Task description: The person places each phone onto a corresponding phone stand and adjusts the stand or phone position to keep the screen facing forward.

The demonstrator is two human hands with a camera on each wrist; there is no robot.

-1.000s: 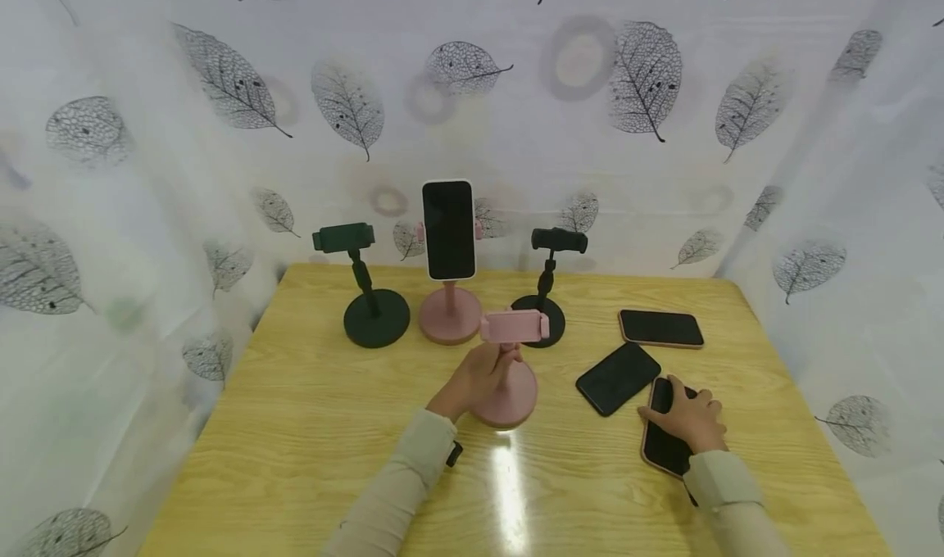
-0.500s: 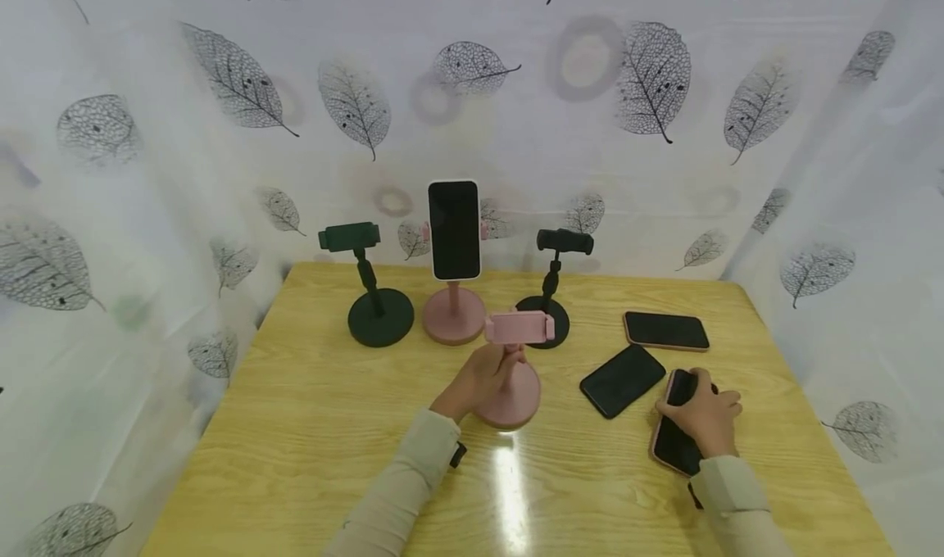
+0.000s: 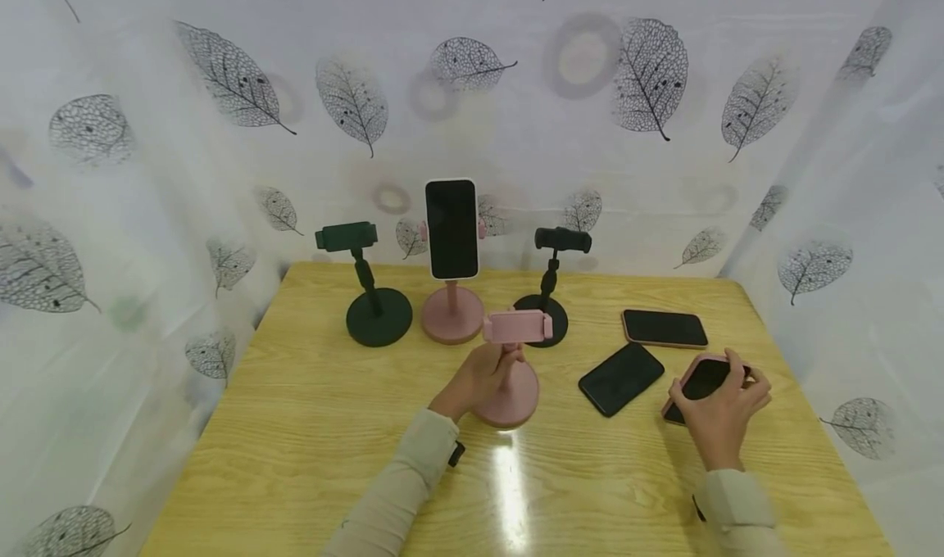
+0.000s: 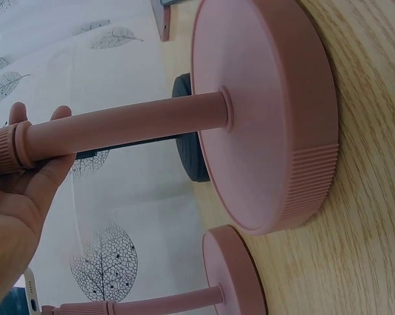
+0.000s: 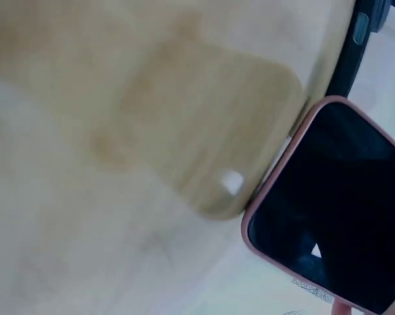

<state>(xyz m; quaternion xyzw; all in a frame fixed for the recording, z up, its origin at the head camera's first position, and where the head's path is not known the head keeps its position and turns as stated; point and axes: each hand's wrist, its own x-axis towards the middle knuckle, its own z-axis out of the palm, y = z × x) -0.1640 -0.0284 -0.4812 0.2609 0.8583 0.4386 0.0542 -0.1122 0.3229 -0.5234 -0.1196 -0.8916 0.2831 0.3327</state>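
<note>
My left hand (image 3: 475,382) grips the post of a pink phone stand (image 3: 516,326), just under its holder. In the left wrist view that stand's post (image 4: 132,125) rises from a round base resting on the wood, with fingers behind it. On the right, my right hand (image 3: 721,418) holds a pink-edged smartphone (image 3: 704,378) by its sides, thumb on the left and fingers on the right. The phone is tilted, its dark screen facing up toward the head camera. The right wrist view has the phone (image 5: 329,203) large at right, with only bits of fingers at its lower edge.
Along the back stand a dark green phone stand (image 3: 378,319), a second pink stand (image 3: 451,328) bearing a white-edged phone (image 3: 452,229), and a black stand (image 3: 562,240). A black phone (image 3: 621,379) and another pink-edged phone (image 3: 664,328) lie on the table (image 3: 310,426). A leaf-print curtain (image 3: 516,147) hangs behind.
My right hand has picked up the pink-edged phone from where it lay, moving it up and to the right while tilting it. The left hand keeps its grip on the pink stand.
</note>
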